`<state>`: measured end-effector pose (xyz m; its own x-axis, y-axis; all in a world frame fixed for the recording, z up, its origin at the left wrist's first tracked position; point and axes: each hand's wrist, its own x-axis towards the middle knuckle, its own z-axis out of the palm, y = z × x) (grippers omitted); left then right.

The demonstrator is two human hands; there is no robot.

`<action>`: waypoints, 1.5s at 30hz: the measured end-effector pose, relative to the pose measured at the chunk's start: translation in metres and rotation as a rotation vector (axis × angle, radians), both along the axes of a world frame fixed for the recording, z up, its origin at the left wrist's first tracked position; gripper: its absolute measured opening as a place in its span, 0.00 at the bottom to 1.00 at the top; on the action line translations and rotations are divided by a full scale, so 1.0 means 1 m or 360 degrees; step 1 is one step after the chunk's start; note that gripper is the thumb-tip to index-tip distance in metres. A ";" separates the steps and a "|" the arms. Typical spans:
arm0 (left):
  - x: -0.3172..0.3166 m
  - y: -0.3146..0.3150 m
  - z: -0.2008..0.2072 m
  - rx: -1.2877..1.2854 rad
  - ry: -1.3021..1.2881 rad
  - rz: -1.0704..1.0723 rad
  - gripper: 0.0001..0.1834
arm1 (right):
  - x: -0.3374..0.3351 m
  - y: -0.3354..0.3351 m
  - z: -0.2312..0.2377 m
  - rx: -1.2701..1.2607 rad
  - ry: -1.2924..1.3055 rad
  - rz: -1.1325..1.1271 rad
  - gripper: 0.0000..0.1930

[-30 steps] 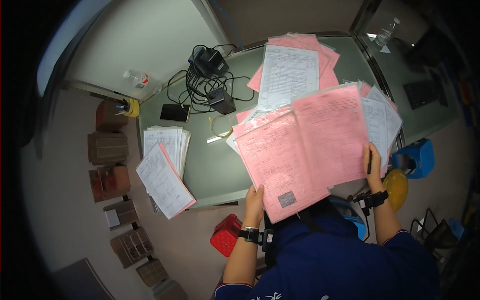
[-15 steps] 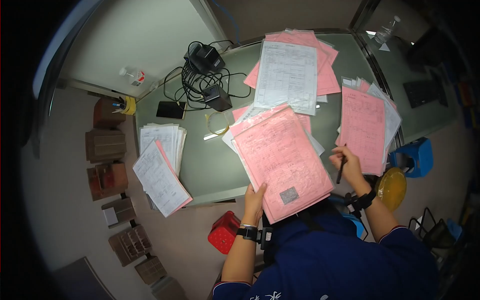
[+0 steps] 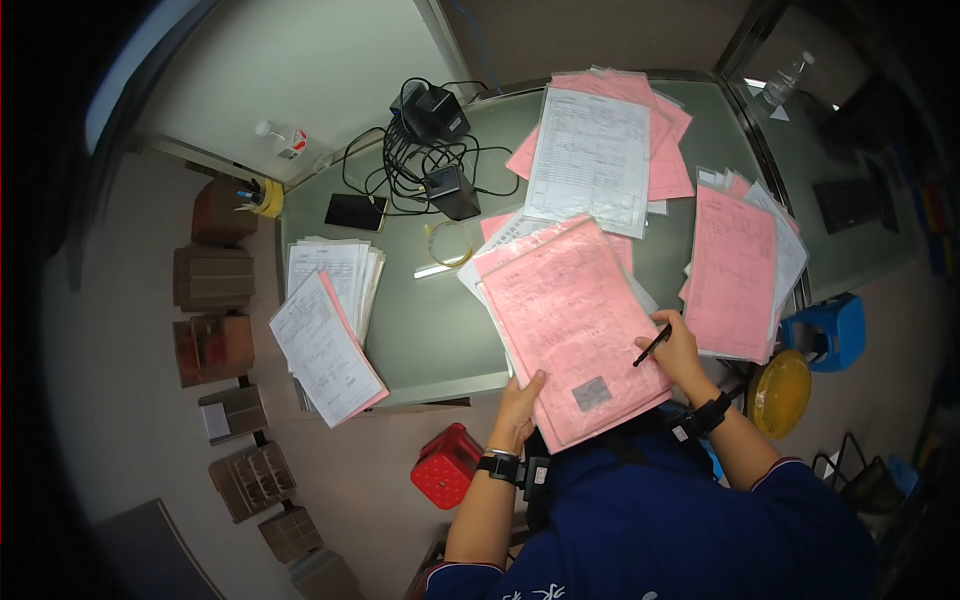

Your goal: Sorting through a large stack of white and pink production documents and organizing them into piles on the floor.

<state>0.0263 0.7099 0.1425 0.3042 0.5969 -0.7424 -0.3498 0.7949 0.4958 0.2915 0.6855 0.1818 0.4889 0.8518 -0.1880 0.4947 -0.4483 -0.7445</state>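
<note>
My left hand (image 3: 518, 408) grips the lower left edge of a stack of pink forms (image 3: 565, 320) in clear sleeves, thumb on top. A grey square marks the lower part of the top sheet. In my right hand (image 3: 678, 352) is a black pen (image 3: 653, 345), its tip over the right side of the pink forms; I cannot tell if it touches. Beyond them lies a white form (image 3: 590, 160) on more pink sheets. To the right is another pile of pink forms (image 3: 732, 270), and to the left a pile of white forms (image 3: 325, 350).
Tangled black cables with power adapters (image 3: 452, 192) lie at the back left of the glass table (image 3: 430, 350), near a phone (image 3: 355, 212) and a yellow tape ring (image 3: 449, 245). A red stool (image 3: 447, 465) stands below, a blue stool (image 3: 835, 330) at right. Cardboard boxes (image 3: 215, 278) line the left.
My right hand with the pen has moved left and slightly down, from beside the pink forms to over their right edge. My left hand keeps its grip. The view has shifted slightly.
</note>
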 end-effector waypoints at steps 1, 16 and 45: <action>-0.001 0.000 -0.001 -0.0006 -0.0037 0.0007 0.23 | 0.000 0.003 0.003 -0.0178 0.0259 -0.0145 0.18; 0.001 -0.006 -0.017 0.0078 -0.0030 -0.0007 0.23 | -0.001 -0.001 0.025 0.0018 -0.0202 0.0190 0.12; -0.003 -0.004 -0.013 0.0094 0.0132 0.0016 0.20 | 0.107 -0.025 0.046 0.0529 -0.0305 -0.0332 0.11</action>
<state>0.0234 0.7061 0.1294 0.2371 0.6430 -0.7282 -0.3134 0.7601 0.5692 0.3983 0.6600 0.2277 0.6565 0.7298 0.1909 0.5623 -0.3048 -0.7687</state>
